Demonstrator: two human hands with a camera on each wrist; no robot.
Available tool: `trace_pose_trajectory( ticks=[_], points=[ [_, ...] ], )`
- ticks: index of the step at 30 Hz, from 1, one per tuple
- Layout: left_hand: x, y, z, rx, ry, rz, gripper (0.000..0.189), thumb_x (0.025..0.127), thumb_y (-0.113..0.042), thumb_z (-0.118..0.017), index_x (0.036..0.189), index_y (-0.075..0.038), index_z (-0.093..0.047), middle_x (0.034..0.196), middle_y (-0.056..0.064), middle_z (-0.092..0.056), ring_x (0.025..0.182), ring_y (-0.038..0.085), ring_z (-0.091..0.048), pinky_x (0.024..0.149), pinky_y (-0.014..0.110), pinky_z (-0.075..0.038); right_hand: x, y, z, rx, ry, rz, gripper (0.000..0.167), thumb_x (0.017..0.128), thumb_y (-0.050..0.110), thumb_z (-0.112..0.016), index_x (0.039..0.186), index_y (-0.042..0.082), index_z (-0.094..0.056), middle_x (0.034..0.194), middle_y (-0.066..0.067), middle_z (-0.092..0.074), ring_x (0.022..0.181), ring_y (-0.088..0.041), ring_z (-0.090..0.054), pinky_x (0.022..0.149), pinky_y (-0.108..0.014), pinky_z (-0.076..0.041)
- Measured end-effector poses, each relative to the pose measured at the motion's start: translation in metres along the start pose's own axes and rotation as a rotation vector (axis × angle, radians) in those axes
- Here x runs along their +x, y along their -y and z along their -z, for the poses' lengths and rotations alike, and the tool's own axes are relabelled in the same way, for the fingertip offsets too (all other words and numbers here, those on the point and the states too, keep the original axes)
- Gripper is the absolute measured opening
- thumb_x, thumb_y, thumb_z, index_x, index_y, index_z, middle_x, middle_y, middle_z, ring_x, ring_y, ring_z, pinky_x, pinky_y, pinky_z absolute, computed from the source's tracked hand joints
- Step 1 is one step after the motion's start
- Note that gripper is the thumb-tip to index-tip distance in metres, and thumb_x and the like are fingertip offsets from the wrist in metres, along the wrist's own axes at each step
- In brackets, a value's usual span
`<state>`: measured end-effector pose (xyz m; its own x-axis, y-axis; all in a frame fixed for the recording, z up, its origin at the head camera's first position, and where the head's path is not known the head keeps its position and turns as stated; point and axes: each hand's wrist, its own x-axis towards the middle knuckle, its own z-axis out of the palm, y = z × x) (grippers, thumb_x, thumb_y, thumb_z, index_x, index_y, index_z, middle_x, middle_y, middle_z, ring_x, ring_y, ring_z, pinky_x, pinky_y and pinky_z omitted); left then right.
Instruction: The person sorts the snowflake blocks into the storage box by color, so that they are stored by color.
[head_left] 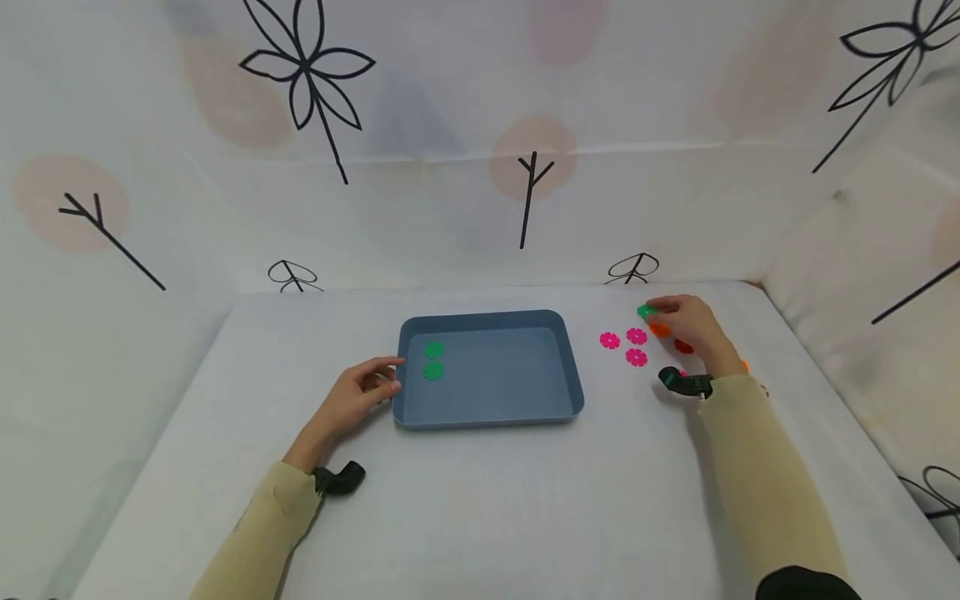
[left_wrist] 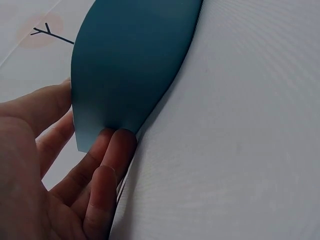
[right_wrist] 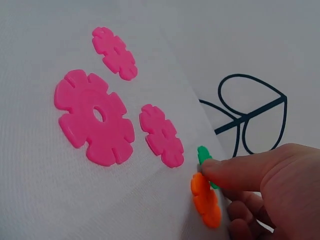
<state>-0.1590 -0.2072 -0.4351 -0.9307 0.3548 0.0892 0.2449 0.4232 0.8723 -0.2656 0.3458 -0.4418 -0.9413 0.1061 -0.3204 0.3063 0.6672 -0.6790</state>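
- The step in hand looks like picking up a single green, flower-shaped plastic disc (right_wrist: 202,154) at the far right of the white-covered counter (head_left: 510,500), while the tray is steadied at its left end.
- The right hand (head_left: 690,327) has its fingers narrow, seemingly pinching that disc; the thumb covers part of it, and whether it is off the cloth I cannot tell.
- The left hand (head_left: 365,390) holds the left end of the shallow blue-grey rectangular tray (head_left: 502,375), its fingers bent against the wall and rim.
- The next move, I judge, calls for a firm pinch and a clean lift, so that the orange flower disc (right_wrist: 206,202) just beside the green one is not dragged along.
- The held disc is bright green, thin and lobed at the edge; little more of its face shows.
- Two green flower discs (head_left: 433,361) lie inside the tray near its left wall, one just beyond the other.
- Three pink flower discs (head_left: 636,357) lie flat right of the tray, with notched petals; the nearest in the right wrist view has a plain central hole.
- A red disc (head_left: 682,346) shows partly below the right hand.
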Motion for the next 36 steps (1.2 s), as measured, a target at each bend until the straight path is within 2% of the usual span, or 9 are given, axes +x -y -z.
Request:
trace_pose_trajectory(
  ticks=[11,21,31,36],
  points=[
    [-0.002,-0.002,-0.002,0.005,-0.007,-0.003,0.04,0.096,-0.007,-0.066,0.133,0.005,-0.058,0.107,0.019,-0.062,0.083,0.022,-0.062,0.068,0.028,-0.048,0.003,0.0,-0.003,-0.004,-0.04,-0.006,0.051,0.1,0.027,-0.059,0.145,0.006,-0.048,0.145,-0.027,-0.038,0.129,-0.045,-0.035,0.099,-0.054,-0.041],
    [-0.003,-0.002,-0.003,0.004,-0.008,0.003,0.04,0.097,-0.007,-0.066,0.134,0.005,-0.058,0.107,0.019,-0.062,0.083,0.02,-0.062,0.069,0.028,-0.048,0.005,-0.004,-0.006,0.04,-0.08,0.062,0.047,0.1,0.024,-0.061,0.141,0.005,-0.049,0.138,-0.024,-0.043,0.125,-0.044,-0.038,0.097,-0.05,-0.043],
    [-0.003,-0.002,-0.002,0.017,-0.012,0.009,0.039,0.097,-0.008,-0.066,0.133,0.004,-0.059,0.106,0.018,-0.062,0.082,0.019,-0.061,0.068,0.027,-0.047,-0.002,-0.013,-0.004,0.126,-0.116,-0.005,0.046,0.103,0.032,-0.055,0.143,0.008,-0.05,0.142,-0.022,-0.043,0.127,-0.04,-0.039,0.091,-0.04,-0.046],
    [-0.002,0.001,-0.004,0.004,-0.012,0.017,0.04,0.097,-0.009,-0.066,0.134,0.003,-0.059,0.107,0.017,-0.062,0.082,0.018,-0.061,0.067,0.028,-0.048,-0.003,-0.011,-0.002,0.167,-0.123,0.01,0.043,0.104,0.029,-0.053,0.142,0.008,-0.052,0.143,-0.021,-0.044,0.126,-0.038,-0.04,0.086,-0.031,-0.045]
  ],
)
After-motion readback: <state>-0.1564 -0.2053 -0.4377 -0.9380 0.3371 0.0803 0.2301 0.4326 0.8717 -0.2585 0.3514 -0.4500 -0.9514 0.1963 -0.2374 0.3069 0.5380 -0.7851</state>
